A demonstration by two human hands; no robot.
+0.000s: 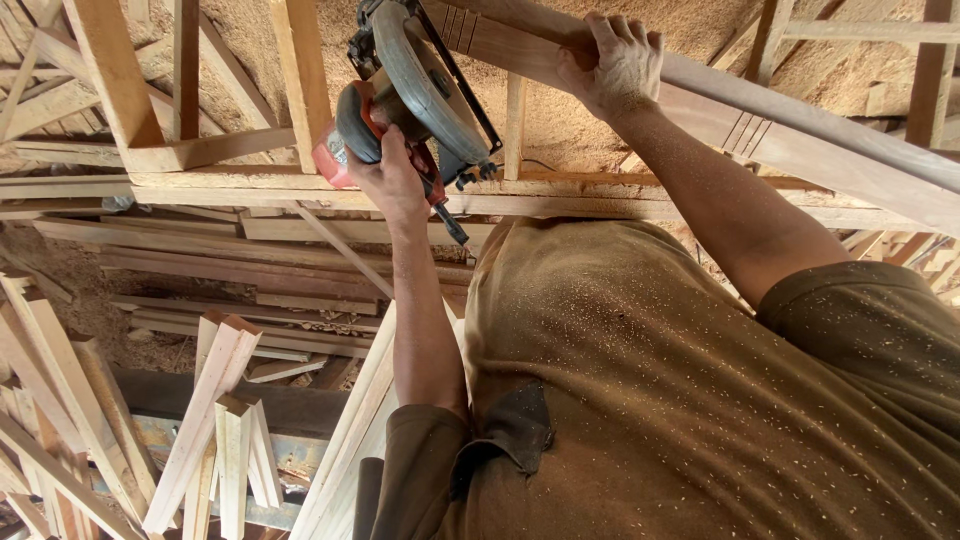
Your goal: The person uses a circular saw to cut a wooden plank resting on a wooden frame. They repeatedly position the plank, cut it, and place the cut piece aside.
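Near: brown shirt (680, 400) flecked with sawdust, and cut wood strips (225, 400) leaning at near left. Left hand (388, 178) is closed around the handle of the red-and-grey circular saw (415, 85), which sits on the wooden frame (300, 190). Right hand (618, 62), far right, has its fingers wrapped over the edge of the long grooved plank (800, 135), next to the saw. Sawdust floor (560, 130) beyond.
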